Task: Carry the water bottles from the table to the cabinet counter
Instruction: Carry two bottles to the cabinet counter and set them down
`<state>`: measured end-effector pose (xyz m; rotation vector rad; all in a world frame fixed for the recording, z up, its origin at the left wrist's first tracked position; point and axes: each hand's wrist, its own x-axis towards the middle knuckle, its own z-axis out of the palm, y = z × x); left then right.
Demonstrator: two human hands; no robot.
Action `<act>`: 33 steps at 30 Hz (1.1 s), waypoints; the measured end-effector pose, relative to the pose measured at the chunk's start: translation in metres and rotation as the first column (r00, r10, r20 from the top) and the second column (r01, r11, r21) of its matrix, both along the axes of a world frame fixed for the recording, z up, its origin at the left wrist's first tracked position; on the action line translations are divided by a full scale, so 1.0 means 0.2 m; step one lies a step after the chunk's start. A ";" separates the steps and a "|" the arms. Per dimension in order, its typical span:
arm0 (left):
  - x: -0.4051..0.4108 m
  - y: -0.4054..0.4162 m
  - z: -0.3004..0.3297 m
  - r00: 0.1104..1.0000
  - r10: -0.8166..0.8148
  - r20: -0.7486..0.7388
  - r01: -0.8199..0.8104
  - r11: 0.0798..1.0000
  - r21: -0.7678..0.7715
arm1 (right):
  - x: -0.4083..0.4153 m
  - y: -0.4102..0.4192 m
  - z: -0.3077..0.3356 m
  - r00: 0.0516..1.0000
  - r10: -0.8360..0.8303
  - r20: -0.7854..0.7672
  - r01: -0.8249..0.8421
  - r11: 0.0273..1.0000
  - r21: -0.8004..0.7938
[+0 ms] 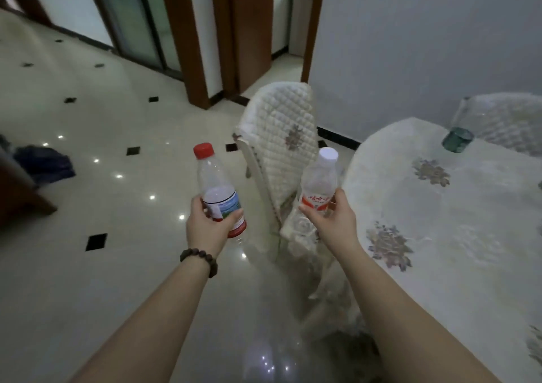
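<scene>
Both forearms reach out toward 12 o'clock. The left hand (209,224) grips the red-capped bottle (218,189) upright; the right hand (334,221) grips the white-capped bottle (318,186), above the floor (102,104), table (469,236) at 3 o'clock.
</scene>
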<state>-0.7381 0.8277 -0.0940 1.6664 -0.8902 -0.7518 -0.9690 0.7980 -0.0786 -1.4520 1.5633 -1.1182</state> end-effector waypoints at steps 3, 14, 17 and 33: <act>0.41 0.18 -0.02 0.991 0.132 -0.002 -0.132 0.991 0.013 | 0.43 0.01 -0.02 0.989 0.146 0.023 -0.147 0.989 0.016; 1.51 0.79 -0.03 0.800 0.599 0.019 -0.600 0.799 0.050 | 1.79 0.14 0.01 0.806 0.590 0.048 -0.592 0.805 0.038; 1.71 0.89 -0.04 0.727 0.686 0.009 -0.685 0.725 0.067 | 2.08 0.14 0.03 0.747 0.664 0.027 -0.665 0.746 0.041; 3.06 0.64 0.01 0.399 0.915 0.061 -0.916 0.395 0.072 | 3.77 -0.36 0.02 0.410 0.912 -0.020 -0.911 0.410 0.048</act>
